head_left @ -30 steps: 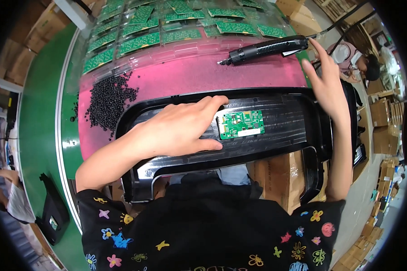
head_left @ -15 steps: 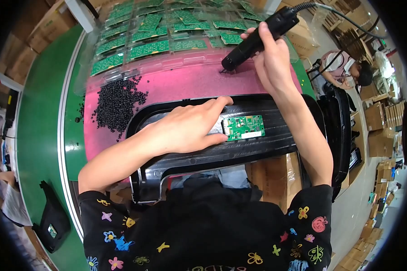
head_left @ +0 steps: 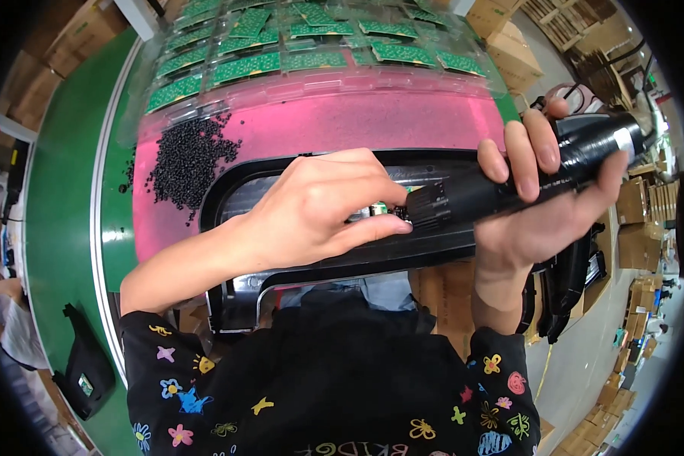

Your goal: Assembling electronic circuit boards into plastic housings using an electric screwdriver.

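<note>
My right hand (head_left: 524,205) grips a black electric screwdriver (head_left: 463,196), tilted so that its nose points left. At that nose, the thumb and forefinger of my left hand (head_left: 327,201) pinch together; something small and dark is between them, too small to make out. Under both lies a long black plastic housing (head_left: 281,285) with a curved rim. The green circuit board (head_left: 380,208) inside it is mostly hidden by my fingers and the screwdriver. Left of the housing, a heap of small black screws (head_left: 186,163) is spread on the pink mat (head_left: 342,125).
Clear plastic trays (head_left: 395,80) with several green circuit boards (head_left: 247,68) stand at the far side. On the green table at left lies another black housing (head_left: 83,365). More black housings (head_left: 566,281) are stacked at right, near cardboard boxes (head_left: 638,235).
My right hand has brought the screwdriver from the far side of the mat down over the housing. The left thumb and forefinger, spread beside the board before, are now pinched at its nose.
</note>
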The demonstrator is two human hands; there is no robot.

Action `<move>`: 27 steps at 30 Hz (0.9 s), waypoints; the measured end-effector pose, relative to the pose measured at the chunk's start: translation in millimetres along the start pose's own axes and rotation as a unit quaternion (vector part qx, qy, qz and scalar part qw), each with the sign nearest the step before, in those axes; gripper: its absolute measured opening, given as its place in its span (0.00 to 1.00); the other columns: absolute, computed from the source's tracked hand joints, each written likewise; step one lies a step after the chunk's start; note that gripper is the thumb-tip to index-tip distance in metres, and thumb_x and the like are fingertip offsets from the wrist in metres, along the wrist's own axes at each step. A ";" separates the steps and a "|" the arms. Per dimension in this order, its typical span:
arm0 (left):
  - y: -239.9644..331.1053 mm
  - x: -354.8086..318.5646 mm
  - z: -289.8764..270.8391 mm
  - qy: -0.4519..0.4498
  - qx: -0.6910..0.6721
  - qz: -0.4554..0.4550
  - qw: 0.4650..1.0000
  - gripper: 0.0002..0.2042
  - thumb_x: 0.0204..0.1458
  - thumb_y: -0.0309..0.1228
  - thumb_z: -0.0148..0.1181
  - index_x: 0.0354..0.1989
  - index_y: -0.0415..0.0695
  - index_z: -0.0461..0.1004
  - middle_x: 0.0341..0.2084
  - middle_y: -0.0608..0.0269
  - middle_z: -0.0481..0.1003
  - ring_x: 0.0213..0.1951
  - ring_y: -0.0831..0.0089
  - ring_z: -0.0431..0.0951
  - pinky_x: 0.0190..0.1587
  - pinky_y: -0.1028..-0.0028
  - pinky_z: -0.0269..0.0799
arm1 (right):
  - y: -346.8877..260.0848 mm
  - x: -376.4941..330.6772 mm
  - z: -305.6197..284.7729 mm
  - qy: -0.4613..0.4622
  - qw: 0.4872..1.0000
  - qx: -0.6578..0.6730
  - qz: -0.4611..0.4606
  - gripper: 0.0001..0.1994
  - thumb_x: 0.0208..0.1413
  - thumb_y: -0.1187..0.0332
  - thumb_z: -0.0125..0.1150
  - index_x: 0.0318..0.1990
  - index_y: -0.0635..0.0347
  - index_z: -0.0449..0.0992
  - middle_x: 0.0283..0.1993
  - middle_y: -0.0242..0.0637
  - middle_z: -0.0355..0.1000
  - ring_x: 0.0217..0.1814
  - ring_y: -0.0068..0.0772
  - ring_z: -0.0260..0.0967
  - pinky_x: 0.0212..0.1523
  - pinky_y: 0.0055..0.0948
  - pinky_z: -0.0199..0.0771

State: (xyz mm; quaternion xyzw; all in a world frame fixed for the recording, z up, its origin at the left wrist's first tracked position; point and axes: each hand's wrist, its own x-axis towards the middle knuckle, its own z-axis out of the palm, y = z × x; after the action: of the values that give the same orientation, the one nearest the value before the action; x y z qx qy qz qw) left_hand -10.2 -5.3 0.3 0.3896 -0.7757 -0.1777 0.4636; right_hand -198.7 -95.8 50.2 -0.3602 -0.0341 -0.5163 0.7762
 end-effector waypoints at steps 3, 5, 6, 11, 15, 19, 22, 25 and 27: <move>1.5 -0.7 0.3 -0.027 0.030 -0.011 0.999 0.11 0.45 0.22 0.69 0.36 0.34 0.77 0.30 0.53 0.77 0.32 0.59 0.77 0.33 0.67 0.73 | 3.7 -6.8 1.0 -0.010 0.999 -0.042 -0.031 0.30 0.60 0.40 0.49 0.50 0.61 0.65 0.27 0.25 0.60 0.19 0.17 0.56 0.28 0.25 0.61; 1.5 -1.0 2.7 0.003 0.054 0.024 0.998 0.09 0.44 0.22 0.69 0.33 0.34 0.77 0.28 0.53 0.76 0.31 0.58 0.78 0.34 0.67 0.74 | -2.0 -8.1 3.0 -0.010 0.999 -0.045 -0.023 0.30 0.59 0.38 0.51 0.49 0.59 0.63 0.26 0.24 0.60 0.16 0.18 0.56 0.27 0.26 0.62; 3.1 -1.4 2.8 0.002 0.051 0.024 0.998 0.09 0.44 0.22 0.69 0.33 0.34 0.77 0.28 0.53 0.76 0.31 0.58 0.78 0.34 0.67 0.74 | -2.9 -8.4 5.6 -0.025 0.999 -0.041 -0.023 0.30 0.59 0.38 0.51 0.49 0.58 0.63 0.26 0.24 0.60 0.16 0.18 0.56 0.27 0.26 0.63; 12.2 6.0 -5.2 0.048 -0.003 -0.005 0.999 0.05 0.47 0.20 0.66 0.31 0.33 0.78 0.27 0.56 0.79 0.32 0.63 0.79 0.36 0.69 0.75 | -15.0 -13.3 4.4 -0.091 0.990 -0.110 -0.017 0.30 0.56 0.38 0.55 0.49 0.58 0.63 0.24 0.24 0.62 0.16 0.18 0.60 0.26 0.27 0.65; 4.1 2.1 -7.4 0.046 -0.017 -0.100 0.994 0.03 0.49 0.18 0.64 0.32 0.34 0.79 0.26 0.56 0.80 0.31 0.67 0.81 0.36 0.74 0.75 | -17.1 -20.4 4.0 -0.092 0.981 -0.146 -0.092 0.29 0.51 0.41 0.64 0.46 0.56 0.64 0.24 0.25 0.63 0.17 0.18 0.62 0.25 0.26 0.64; 0.3 3.0 -0.6 0.003 -0.051 -0.079 0.996 0.05 0.47 0.19 0.67 0.33 0.35 0.80 0.26 0.57 0.80 0.29 0.67 0.81 0.31 0.74 0.75 | -28.5 -18.0 7.9 -0.074 0.977 -0.108 -0.166 0.24 0.47 0.51 0.67 0.42 0.57 0.64 0.25 0.24 0.66 0.17 0.16 0.62 0.26 0.23 0.64; -1.8 0.2 -2.2 -0.002 -0.061 -0.079 0.995 0.06 0.45 0.18 0.67 0.33 0.34 0.79 0.26 0.56 0.80 0.29 0.66 0.81 0.31 0.73 0.75 | -28.7 -15.5 10.7 -0.082 0.976 -0.110 -0.168 0.23 0.45 0.53 0.67 0.41 0.57 0.65 0.24 0.23 0.66 0.16 0.13 0.62 0.26 0.20 0.63; -0.9 0.6 -2.0 0.001 -0.074 -0.083 0.994 0.07 0.44 0.18 0.67 0.33 0.34 0.79 0.26 0.55 0.80 0.29 0.65 0.81 0.31 0.73 0.75 | -22.6 -15.3 13.3 -0.090 0.976 -0.105 -0.166 0.24 0.45 0.53 0.67 0.42 0.57 0.65 0.23 0.22 0.66 0.16 0.13 0.63 0.25 0.20 0.63; -1.8 0.8 -1.8 0.003 -0.077 -0.080 0.994 0.07 0.44 0.17 0.67 0.33 0.33 0.79 0.25 0.55 0.79 0.29 0.64 0.80 0.31 0.73 0.75 | -20.1 -15.5 13.5 -0.090 0.976 -0.105 -0.165 0.24 0.45 0.53 0.67 0.42 0.57 0.65 0.23 0.22 0.66 0.16 0.13 0.63 0.25 0.20 0.63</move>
State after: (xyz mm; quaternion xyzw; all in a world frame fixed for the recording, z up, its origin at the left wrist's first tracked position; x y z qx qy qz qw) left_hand -8.1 -6.9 0.5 0.4140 -0.7249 -0.2716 0.4790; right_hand -218.2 -79.9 64.0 -0.4743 -0.1085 -0.6036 0.6316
